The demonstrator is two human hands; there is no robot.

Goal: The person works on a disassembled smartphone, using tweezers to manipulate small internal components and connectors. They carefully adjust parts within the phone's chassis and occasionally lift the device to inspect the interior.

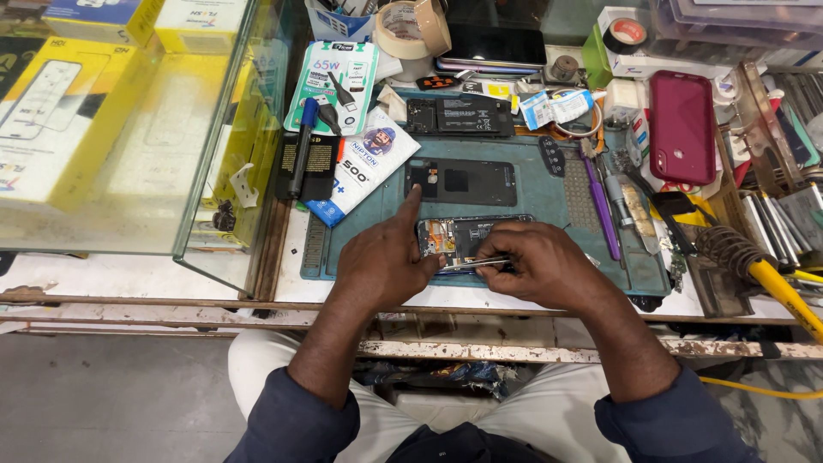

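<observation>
— What's closest to you there?

— My knees in pale trousers, then the worn bench (pixel 129 279) edge. Beyond it my left hand (pixel 383 261) rests at the opened phone (pixel 463 237), forefinger stretched out, grasping nothing.

— And the other hand?

— My right hand (pixel 536 266) has its grip pinched around metal tweezers (pixel 474 263), tips over the phone's insides.

— Where does the phone lie?

— On the teal work mat (pixel 549 193), just nearer me than a black back cover (pixel 463 182). A purple tool (pixel 600 204) lies to the right.
</observation>
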